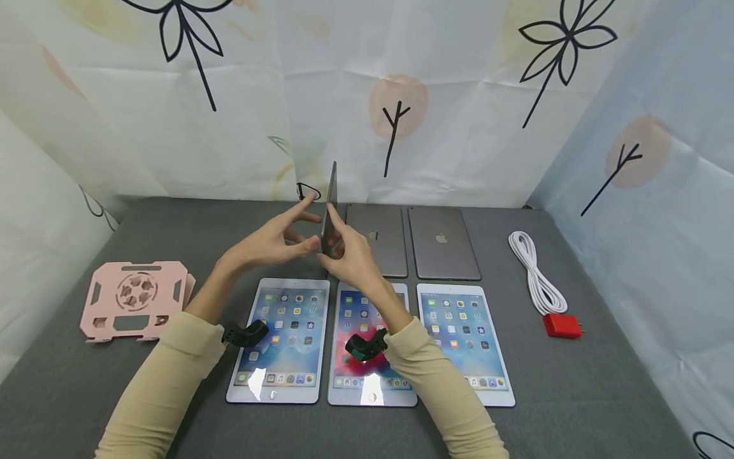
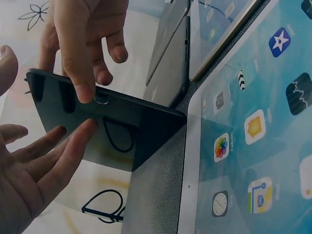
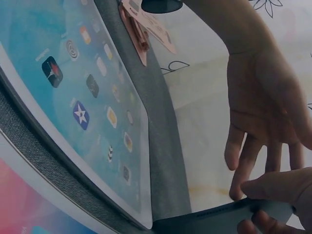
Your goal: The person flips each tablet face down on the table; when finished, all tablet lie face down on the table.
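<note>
A dark tablet (image 1: 332, 185) stands on edge above the back of the table, seen nearly side-on in the head view. My right hand (image 1: 360, 260) grips it by its near edge, thumb on one face and fingers on the other. In the left wrist view its black, unlit screen (image 2: 117, 129) has a round home button. My left hand (image 1: 274, 241) is beside the screen with fingers spread and extended, fingertips close to the glass. Two grey tablets, one on the left (image 1: 381, 239) and one on the right (image 1: 444, 242), lie face down just right of the held one.
Three white tablets with lit screens lie in a front row: left (image 1: 287, 338), middle (image 1: 355, 319) and right (image 1: 467, 338). A pink stand (image 1: 137, 299) lies at left. At right are a coiled white cable (image 1: 536, 271) and a red charger plug (image 1: 562, 326). A patterned curtain (image 1: 470, 146) hangs behind.
</note>
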